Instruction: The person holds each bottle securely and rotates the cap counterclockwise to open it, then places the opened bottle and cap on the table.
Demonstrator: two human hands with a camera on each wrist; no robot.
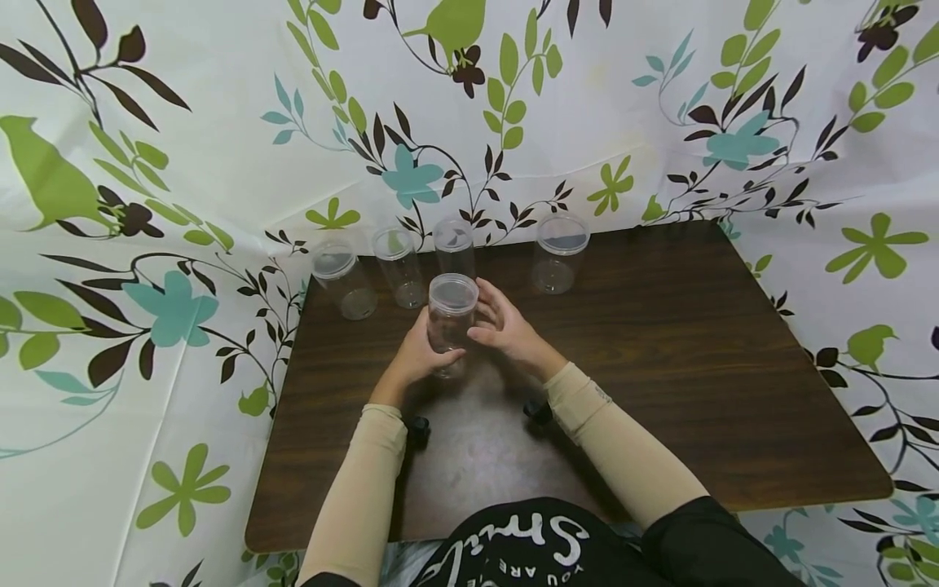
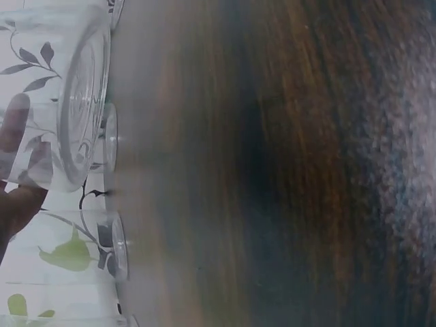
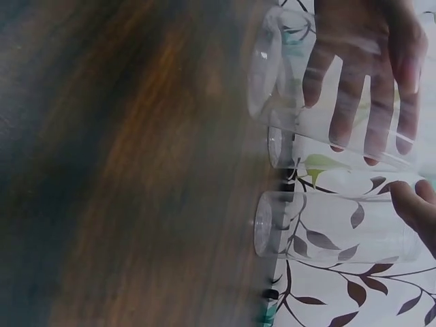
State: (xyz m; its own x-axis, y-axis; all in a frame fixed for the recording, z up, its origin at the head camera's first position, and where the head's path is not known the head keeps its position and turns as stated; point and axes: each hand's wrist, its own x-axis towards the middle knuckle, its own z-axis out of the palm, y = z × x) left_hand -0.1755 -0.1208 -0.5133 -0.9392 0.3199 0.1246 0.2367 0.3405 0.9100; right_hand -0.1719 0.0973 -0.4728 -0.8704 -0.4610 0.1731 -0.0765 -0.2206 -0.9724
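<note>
While four clear jars stand in a loose row along the back edge of the tabletop (image 1: 660,350), a fifth, lidded jar (image 1: 451,326) sits nearer the person, just in front of the row's middle and a little left of the frame's centre, held between both hands. Its lid (image 1: 453,291) is on; whether it is screwed tight cannot be told. The back jar at the far left (image 1: 343,280) and the wider one at the right (image 1: 561,253) also carry lids, while the two between them (image 1: 399,266) (image 1: 454,245) look open — so the work seems partway along, with one jar in hand and others perhaps waiting. The left hand (image 1: 420,352) wraps the jar's lower body from the left, fingers curled round the clear wall. The right hand (image 1: 504,324) cups it from the right, its fingers (image 3: 354,95) spread against the plastic — thumb toward the person. Both forearms in tan sleeves angle inward, wrists low over the tabletop.
</note>
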